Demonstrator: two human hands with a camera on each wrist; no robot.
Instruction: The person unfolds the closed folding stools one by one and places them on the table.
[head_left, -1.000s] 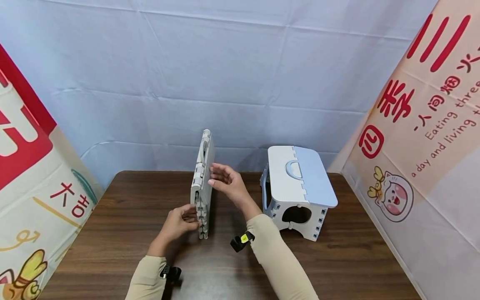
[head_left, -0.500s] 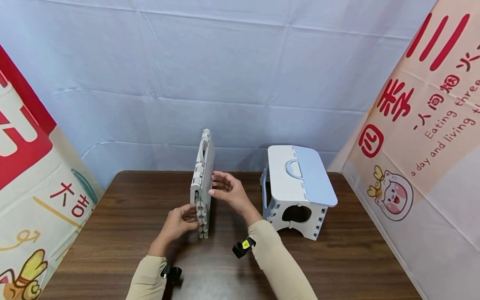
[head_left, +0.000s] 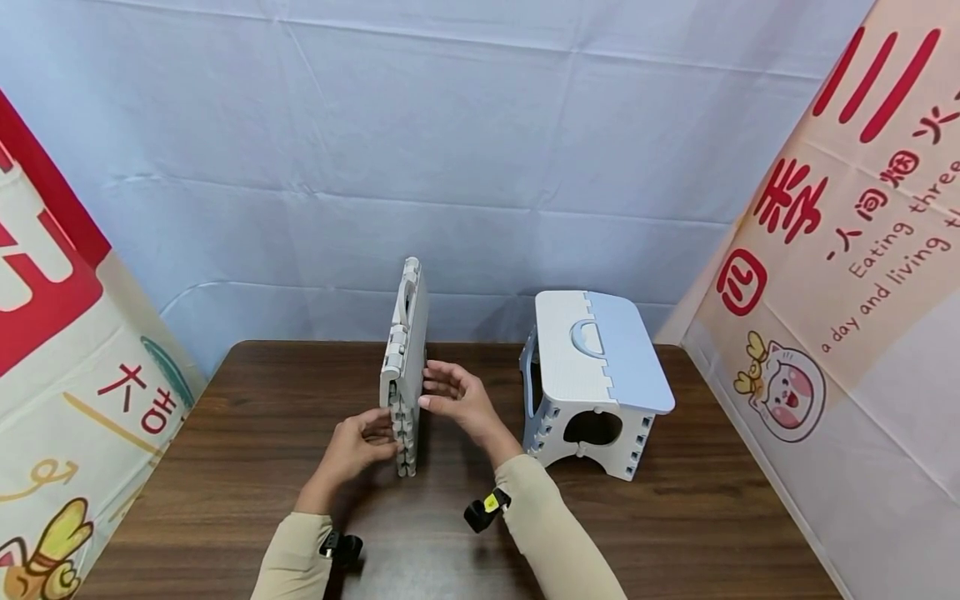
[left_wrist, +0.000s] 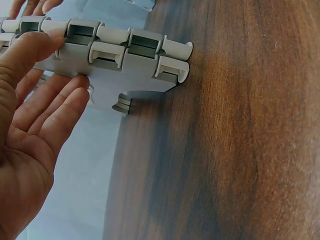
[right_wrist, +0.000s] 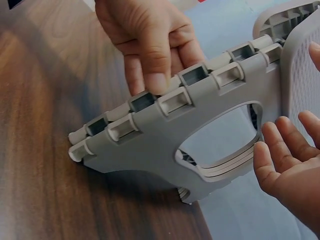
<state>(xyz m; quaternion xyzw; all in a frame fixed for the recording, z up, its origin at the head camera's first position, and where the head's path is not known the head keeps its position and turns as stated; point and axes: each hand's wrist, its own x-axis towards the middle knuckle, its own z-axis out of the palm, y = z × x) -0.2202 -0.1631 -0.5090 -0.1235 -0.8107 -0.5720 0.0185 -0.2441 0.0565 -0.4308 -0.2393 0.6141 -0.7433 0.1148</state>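
A folded grey-white plastic step stool point(head_left: 414, 354) stands upright on edge, left of the table's middle, its hinged side toward me. My left hand point(head_left: 356, 450) holds its near lower edge. In the left wrist view, that hand's thumb lies on the hinge joints of the folded stool point(left_wrist: 107, 55), with the fingers behind its side. At the stool's right face is my right hand point(head_left: 465, 404), fingers loosely bent. The right wrist view shows the right hand point(right_wrist: 295, 175) palm up beside the oval opening of the folded stool point(right_wrist: 145, 150), gripping nothing.
An unfolded white and light-blue step stool point(head_left: 558, 358) with a handle on top stands to the right on the dark wood table point(head_left: 720, 517). A pale cloth backdrop point(head_left: 450, 167) hangs behind, and printed banners point(head_left: 840, 250) flank both sides.
My right hand has moved down along the right face of the folded stool, from its upper part toward the middle. The left hand and both stools have stayed in place.
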